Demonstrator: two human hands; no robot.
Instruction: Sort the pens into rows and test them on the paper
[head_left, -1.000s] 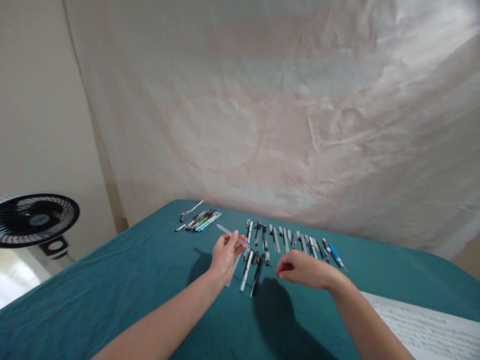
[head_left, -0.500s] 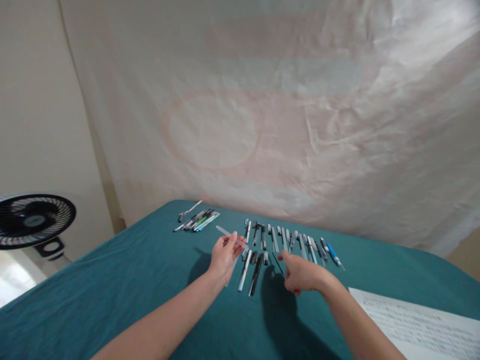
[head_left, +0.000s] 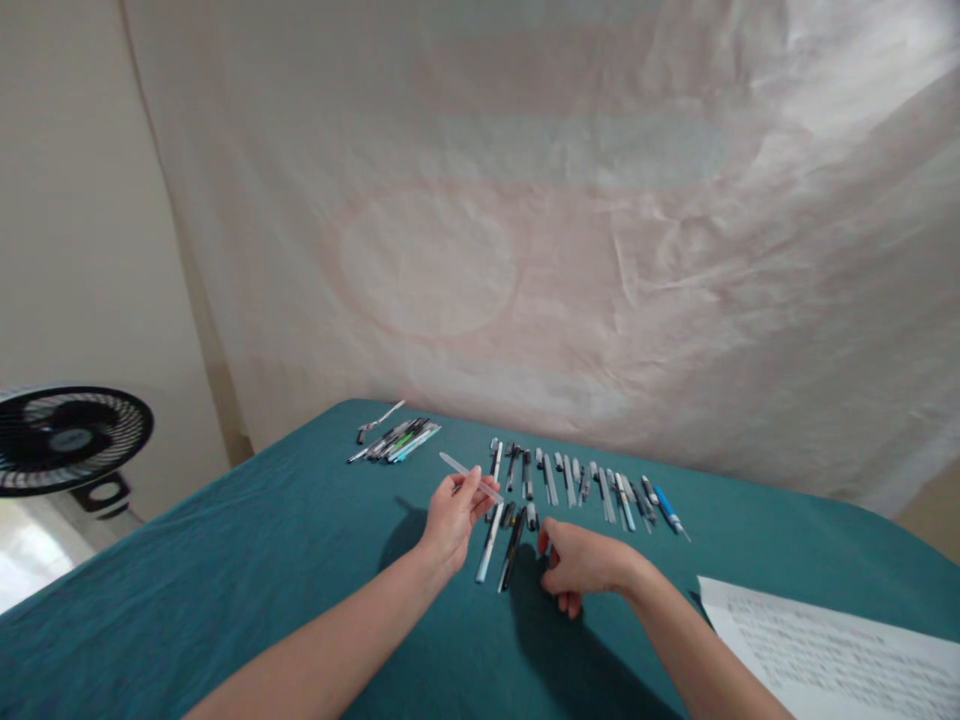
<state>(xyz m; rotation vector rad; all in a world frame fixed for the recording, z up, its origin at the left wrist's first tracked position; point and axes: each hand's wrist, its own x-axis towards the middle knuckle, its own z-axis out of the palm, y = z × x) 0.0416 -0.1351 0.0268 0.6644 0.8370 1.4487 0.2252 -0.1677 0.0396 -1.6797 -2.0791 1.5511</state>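
Note:
My left hand (head_left: 451, 520) is closed on a clear, empty-looking pen barrel (head_left: 471, 477), pinched at a slant above the cloth. My right hand (head_left: 581, 562) is low over the table with its fingers curled down; whatever is between the fingertips is hidden. Between the two hands lie a white pen (head_left: 490, 545) and a black pen (head_left: 513, 550). Just left of my right fingertips is a small pen cap (head_left: 532, 517). Behind the hands stretches a row of taken-apart pens, with clear barrels (head_left: 568, 482) and caps, ending in a blue pen (head_left: 667, 508).
A bundle of pens (head_left: 401, 440) lies at the back left on the green cloth (head_left: 300, 560), with a separate white pen (head_left: 386, 412) behind it. Handwritten paper (head_left: 825, 640) covers the front right. A black fan (head_left: 75, 440) stands off the left edge. A pale sheet (head_left: 600, 250) hangs behind.
My right hand has moved left and down toward the near pens, over the spot where a thin dark stick lay; that stick is now out of sight. My left hand has shifted slightly right with the barrel.

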